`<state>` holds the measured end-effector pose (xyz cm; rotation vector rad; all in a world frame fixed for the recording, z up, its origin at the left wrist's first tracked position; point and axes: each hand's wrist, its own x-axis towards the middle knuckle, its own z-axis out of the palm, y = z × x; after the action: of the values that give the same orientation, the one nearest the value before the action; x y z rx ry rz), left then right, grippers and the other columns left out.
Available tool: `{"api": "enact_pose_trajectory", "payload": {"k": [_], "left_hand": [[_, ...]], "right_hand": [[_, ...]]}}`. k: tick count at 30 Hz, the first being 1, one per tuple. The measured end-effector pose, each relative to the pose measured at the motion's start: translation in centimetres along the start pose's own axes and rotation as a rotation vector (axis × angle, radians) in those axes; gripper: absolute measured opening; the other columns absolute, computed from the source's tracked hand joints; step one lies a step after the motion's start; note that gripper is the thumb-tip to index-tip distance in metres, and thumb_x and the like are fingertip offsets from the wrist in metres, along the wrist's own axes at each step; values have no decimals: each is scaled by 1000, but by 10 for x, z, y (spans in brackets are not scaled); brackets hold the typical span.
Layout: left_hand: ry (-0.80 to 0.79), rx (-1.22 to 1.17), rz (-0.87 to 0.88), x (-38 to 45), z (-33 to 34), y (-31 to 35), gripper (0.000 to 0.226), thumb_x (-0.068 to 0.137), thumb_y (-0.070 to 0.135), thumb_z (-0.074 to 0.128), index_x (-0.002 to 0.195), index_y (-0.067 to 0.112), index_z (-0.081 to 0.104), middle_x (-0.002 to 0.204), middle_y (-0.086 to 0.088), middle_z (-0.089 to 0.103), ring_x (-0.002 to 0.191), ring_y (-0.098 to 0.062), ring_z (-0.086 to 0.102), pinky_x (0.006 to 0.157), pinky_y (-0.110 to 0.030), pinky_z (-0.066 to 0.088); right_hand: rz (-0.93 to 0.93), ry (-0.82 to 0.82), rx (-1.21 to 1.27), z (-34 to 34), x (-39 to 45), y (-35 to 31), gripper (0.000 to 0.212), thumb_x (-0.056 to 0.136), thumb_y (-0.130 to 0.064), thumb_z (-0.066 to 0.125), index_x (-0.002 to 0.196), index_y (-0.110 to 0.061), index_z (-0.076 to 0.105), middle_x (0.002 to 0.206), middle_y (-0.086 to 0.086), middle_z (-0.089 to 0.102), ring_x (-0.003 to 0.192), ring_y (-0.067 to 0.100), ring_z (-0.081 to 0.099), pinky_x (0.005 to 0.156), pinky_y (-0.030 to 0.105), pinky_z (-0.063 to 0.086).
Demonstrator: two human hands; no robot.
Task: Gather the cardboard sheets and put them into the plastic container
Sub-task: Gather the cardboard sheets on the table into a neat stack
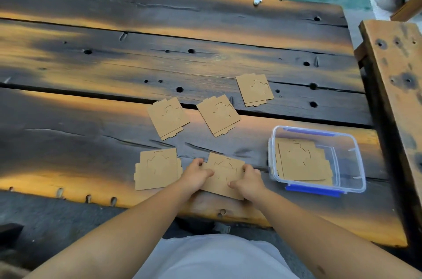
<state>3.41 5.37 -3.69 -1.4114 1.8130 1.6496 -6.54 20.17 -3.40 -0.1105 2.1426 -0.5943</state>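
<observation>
Plastic container [356, 164] lies right of five cardboard sheets [168, 117] on the table [91, 61].

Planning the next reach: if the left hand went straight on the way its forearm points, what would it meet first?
The left hand, gripping the held sheet with the right hand, points up and slightly right. Probably first: the middle sheet lying on the table, though height is unclear.

Two hands grip one cardboard sheet [222, 173] by its edges, left hand [196, 172] and right hand [247, 181], on a dark wooden table [91, 118]. A clear plastic container [351, 164] holding sheets sits just right of the hands; four more sheets lie left and beyond.
</observation>
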Motion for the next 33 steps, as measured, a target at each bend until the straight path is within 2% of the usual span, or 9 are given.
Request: {"api": "enact_pose_trajectory", "payload": {"k": [4,7,10,13,20,23,28,31,33], "left_hand": [[6,76,31,-3,-11,-1,69,87,26,67,147,17,36,143,-5,49,127,-24,49,93,-27,37],[14,103,71,-7,-24,-1,55,85,19,65,137,17,48,135,-5,58,116,-23,57,100,-32,45],[55,126,88,-9,-41,-2,56,85,16,66,137,16,47,133,-8,56,111,-22,57,98,-30,45],[103,262,112,-6,-60,-6,69,83,19,65,146,17,37,144,-9,43,126,-24,48,99,-27,37],[144,447,196,3,-115,-14,74,83,20,65,148,23,30,137,-8,37,115,-23,48,87,-24,33],[138,504,193,11,-136,-18,75,82,23,68,147,20,29,134,-8,36,118,-24,46,90,-29,36],[132,553,133,27,-167,-26,55,82,29,71,127,13,44,124,-11,39,114,-30,46,89,-30,40],[130,629,96,34,-182,-35,49,85,25,63,128,14,43,126,-13,35,115,-31,36,85,-28,32],[102,647,86,40,-189,-40,50,85,19,61,130,14,41,129,-13,32,112,-32,40,87,-29,37]], "right_hand": [[5,8,-1,0,-2,-6,75,78,-27,78,140,-18,37,138,8,34,103,24,51,82,32,47],[-2,4,35,5,-2,-14,68,76,-23,81,131,-17,42,133,9,40,95,21,49,82,33,48],[-2,-25,62,15,-4,-27,60,75,-20,81,123,-14,45,130,12,45,100,26,53,84,38,51],[-5,-54,64,28,-7,-42,52,75,-19,81,114,-13,47,127,12,49,105,30,57,88,45,54],[32,-91,142,75,-12,-81,57,77,-18,80,121,-13,45,126,12,53,108,31,57,89,47,55],[67,-95,169,95,-12,-97,51,78,-20,78,116,-15,45,125,12,53,107,31,56,89,48,54],[106,-100,91,121,-10,-123,53,80,-28,71,125,-15,46,128,12,46,105,30,56,89,45,54],[125,-80,95,135,-9,-135,51,79,-25,68,124,-15,45,126,11,49,104,29,56,88,45,54],[148,-70,129,142,-8,-143,56,78,-23,68,127,-15,44,125,11,52,107,30,57,90,47,53]]}}
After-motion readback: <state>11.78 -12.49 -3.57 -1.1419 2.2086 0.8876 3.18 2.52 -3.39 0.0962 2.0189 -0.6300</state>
